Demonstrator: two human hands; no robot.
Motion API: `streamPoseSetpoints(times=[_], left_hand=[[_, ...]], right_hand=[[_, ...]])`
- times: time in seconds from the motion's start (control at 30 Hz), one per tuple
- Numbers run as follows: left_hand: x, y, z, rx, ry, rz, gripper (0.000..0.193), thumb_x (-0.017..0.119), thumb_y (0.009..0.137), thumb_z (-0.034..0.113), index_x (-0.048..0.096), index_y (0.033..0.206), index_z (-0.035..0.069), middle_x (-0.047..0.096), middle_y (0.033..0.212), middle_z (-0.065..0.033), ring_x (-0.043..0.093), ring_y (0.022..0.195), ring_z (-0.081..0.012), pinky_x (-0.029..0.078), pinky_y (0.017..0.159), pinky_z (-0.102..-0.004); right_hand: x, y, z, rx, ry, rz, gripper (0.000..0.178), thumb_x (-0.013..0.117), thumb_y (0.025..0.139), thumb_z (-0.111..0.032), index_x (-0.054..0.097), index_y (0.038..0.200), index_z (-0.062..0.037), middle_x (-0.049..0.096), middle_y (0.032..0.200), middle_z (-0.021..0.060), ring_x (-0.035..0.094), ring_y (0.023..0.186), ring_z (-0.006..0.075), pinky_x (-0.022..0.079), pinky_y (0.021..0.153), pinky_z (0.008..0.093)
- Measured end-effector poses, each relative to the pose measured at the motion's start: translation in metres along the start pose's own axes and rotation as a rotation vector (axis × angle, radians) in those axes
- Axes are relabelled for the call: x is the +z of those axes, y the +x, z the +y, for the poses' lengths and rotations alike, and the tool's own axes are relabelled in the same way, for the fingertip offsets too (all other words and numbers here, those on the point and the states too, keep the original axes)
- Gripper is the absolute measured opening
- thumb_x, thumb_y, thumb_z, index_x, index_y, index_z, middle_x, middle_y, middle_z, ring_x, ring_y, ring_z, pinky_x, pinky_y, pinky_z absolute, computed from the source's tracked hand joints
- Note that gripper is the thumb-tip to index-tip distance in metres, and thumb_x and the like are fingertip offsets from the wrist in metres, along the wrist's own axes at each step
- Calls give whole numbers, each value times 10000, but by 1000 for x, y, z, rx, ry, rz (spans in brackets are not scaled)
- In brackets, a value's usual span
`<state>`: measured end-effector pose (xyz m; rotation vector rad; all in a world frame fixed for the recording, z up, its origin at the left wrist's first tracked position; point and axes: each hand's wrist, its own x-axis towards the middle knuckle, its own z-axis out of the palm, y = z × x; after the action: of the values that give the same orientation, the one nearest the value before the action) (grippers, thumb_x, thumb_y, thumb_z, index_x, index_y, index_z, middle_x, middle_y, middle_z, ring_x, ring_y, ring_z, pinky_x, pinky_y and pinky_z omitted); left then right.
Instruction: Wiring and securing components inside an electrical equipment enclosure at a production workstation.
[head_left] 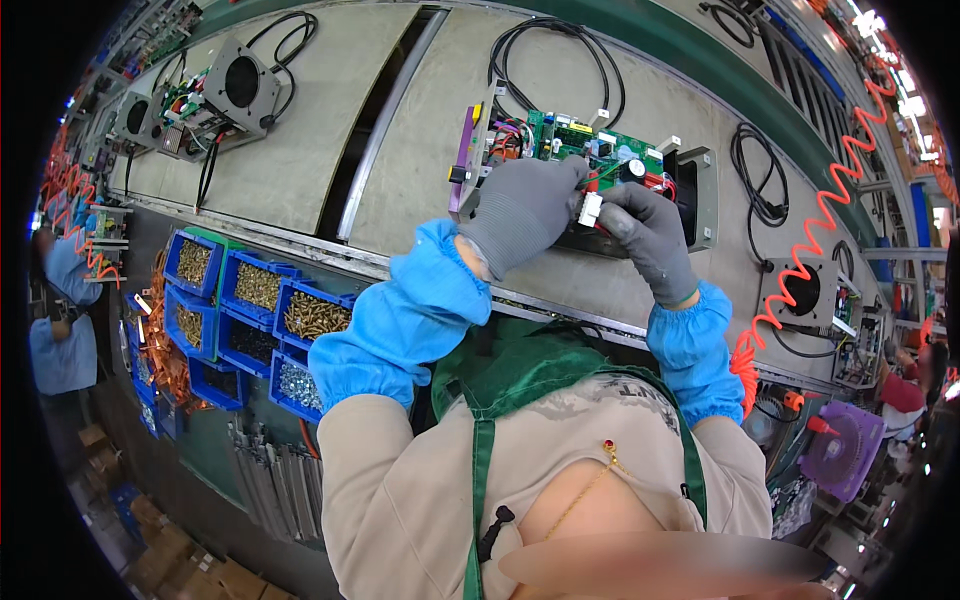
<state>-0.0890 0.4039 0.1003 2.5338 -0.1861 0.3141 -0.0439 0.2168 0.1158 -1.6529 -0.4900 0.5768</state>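
Note:
In front of me on the bench stands a machine chassis with a green circuit board (625, 150), a purple front panel (466, 140) and a fan housing (705, 195) at its right end. My right hand (650, 225), in a grey glove, pinches a small white plug connector (590, 209) at the board's near edge. My left hand (530, 205), gloved too, is bent over the near left part of the chassis. Its fingertips are closed by the red and green wires (592, 182) beside the connector; what they grip is hidden.
Blue bins (255, 285) of screws and brass fittings stand left of me below the bench edge. A black cable (560, 30) loops behind the chassis, another coil (760, 175) lies right. A similar unit (235, 90) sits far left. An orange coiled air hose (800, 250) hangs right.

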Motion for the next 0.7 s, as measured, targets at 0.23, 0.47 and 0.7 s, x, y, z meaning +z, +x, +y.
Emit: streamPoseSetpoints(times=[0.23, 0.47, 0.7], left_hand=[[-6, 3, 2, -2, -8, -37, 139, 592, 836, 120, 594, 974, 101, 625, 719, -132, 628, 656, -327, 489, 595, -443], [-1, -53, 1, -100, -573, 356, 125, 595, 891, 121, 603, 1000, 59, 659, 827, -124, 651, 733, -273, 511, 658, -352], [4, -79, -23, -363, -928, 297, 225, 603, 910, 151, 613, 1082, 7, 647, 871, -95, 622, 780, -135, 504, 708, -282]], right_hand=[[4, 12, 7, -60, -81, 22, 257, 647, 860, -231, 656, 954, 7, 611, 805, 2, 501, 722, 61, 420, 650, 231], [-1, 7, -9, 127, 101, 72, 277, 632, 874, -207, 677, 1055, -3, 629, 800, -1, 522, 701, 54, 420, 593, 209], [17, 14, -34, 127, -102, -20, 313, 637, 865, -217, 659, 1070, 19, 686, 878, 39, 553, 683, 55, 432, 571, 219]])
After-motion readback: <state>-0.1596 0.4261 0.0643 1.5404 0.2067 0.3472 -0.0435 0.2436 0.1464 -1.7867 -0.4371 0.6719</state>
